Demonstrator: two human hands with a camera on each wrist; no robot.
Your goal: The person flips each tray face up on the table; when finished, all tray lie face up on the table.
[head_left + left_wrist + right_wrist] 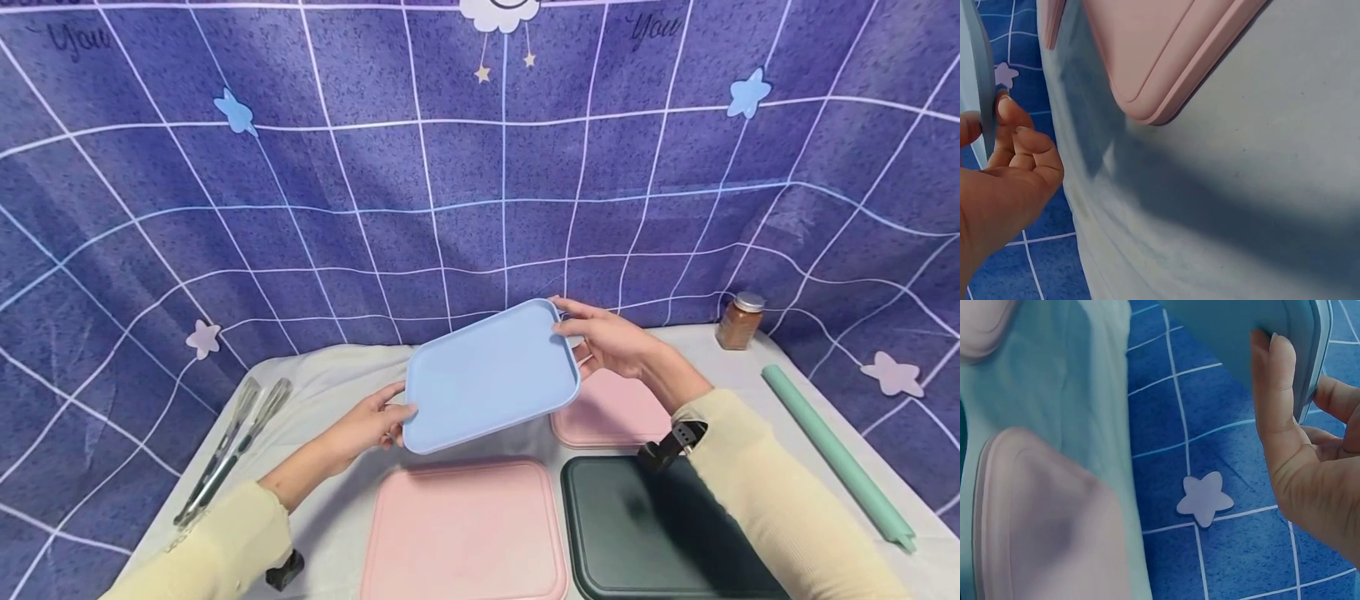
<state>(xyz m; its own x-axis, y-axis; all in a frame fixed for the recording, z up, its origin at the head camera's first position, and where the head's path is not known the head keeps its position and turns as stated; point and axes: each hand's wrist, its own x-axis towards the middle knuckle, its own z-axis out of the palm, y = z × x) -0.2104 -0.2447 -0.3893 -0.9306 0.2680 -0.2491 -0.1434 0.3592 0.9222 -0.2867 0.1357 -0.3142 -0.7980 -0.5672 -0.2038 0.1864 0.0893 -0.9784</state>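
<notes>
Blue tray (491, 375), gripped by both hands (371, 421) (603, 333), seems nearly edge-on only from the left wrist.

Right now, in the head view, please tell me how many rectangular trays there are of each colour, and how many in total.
Light blue tray: 1
Pink trays: 2
Dark green tray: 1
Total: 4
</notes>
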